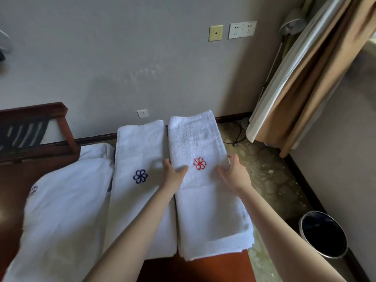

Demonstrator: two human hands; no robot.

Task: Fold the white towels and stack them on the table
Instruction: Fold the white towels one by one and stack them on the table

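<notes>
1. My left hand (174,171) grips the left edge of the folded white terry towel with the red pinwheel emblem (203,143). The thumb lies on top of the cloth, and the fingers are tucked down into the gap beside the next towel.
2. My right hand (234,174) holds the same towel's right edge, thumb on top and fingers curled round the side. I cannot see the fingertips beneath.
3. That towel lies lengthwise on the right end of the reddish-brown wooden table (195,269). Its upper fold carries the emblem between my two hands, and a lower layer runs out towards me.
4. Just to its left, side by side and nearly touching, lies a second folded white towel with a dark blue pinwheel emblem (140,151).
5. Further left is a third white towel (67,210), looser and rumpled, with a faint emblem near its left edge.
6. A dark wooden chair (34,127) stands at the far left by the wall.
7. A round metal waste bin (323,234) sits on the patterned floor to my right, and a beige curtain (305,78) hangs beyond it.
</notes>
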